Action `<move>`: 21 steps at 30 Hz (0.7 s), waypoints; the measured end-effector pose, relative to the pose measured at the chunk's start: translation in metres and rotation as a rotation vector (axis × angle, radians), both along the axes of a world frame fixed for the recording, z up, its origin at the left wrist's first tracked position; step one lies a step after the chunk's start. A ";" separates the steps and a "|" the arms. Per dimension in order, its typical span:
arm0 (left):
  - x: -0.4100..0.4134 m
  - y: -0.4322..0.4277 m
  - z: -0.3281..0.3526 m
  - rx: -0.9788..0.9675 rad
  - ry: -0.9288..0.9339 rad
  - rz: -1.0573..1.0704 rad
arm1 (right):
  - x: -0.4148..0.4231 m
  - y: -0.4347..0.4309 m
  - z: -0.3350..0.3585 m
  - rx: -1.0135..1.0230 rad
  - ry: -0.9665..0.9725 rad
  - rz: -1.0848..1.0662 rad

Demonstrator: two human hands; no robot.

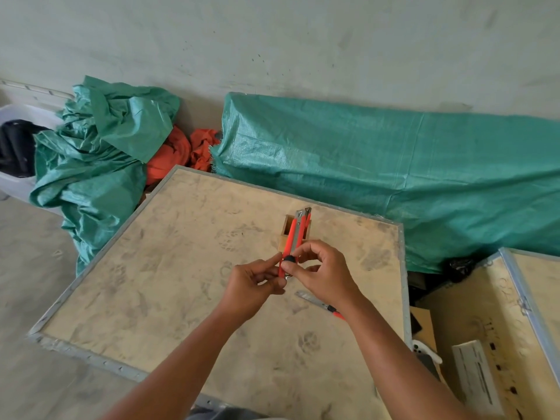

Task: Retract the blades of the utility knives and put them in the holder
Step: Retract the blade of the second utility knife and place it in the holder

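Observation:
I hold a red utility knife [294,237] upright over the middle of the wooden crate top [169,268]. My left hand [253,287] pinches its lower end. The fingers of my right hand [322,275] grip the black slider knob on it. A short piece of blade shows at the knife's top tip. Right behind the knife stands a small wooden holder [287,234], partly hidden by it. A second utility knife [318,303] lies flat on the crate under my right wrist, its long blade extended to the left and its red handle mostly covered.
Green tarps [394,177] and orange cloth [181,153] are heaped against the wall behind the crate. A second crate [497,313] stands at the right with a white box [475,377] on it. Metal edging rims the crate top.

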State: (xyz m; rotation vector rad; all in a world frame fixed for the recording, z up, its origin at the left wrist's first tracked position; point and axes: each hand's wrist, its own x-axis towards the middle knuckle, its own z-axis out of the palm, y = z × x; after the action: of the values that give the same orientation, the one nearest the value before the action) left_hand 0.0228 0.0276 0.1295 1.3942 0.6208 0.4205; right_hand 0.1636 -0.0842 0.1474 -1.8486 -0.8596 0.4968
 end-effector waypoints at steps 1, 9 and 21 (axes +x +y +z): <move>0.003 0.001 -0.002 0.003 0.002 -0.005 | 0.005 0.001 -0.002 0.012 0.045 -0.002; 0.050 0.025 -0.027 0.071 0.135 -0.010 | 0.067 0.023 -0.016 -0.013 0.102 -0.103; 0.147 0.094 -0.060 0.330 0.398 -0.058 | 0.136 0.100 -0.063 -0.112 -0.079 -0.210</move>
State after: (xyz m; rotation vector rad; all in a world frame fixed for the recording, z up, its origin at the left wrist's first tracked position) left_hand 0.1702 0.1218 0.0695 1.8293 0.8583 0.2021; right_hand 0.2994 0.0154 0.0841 -2.0457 -0.6908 0.3476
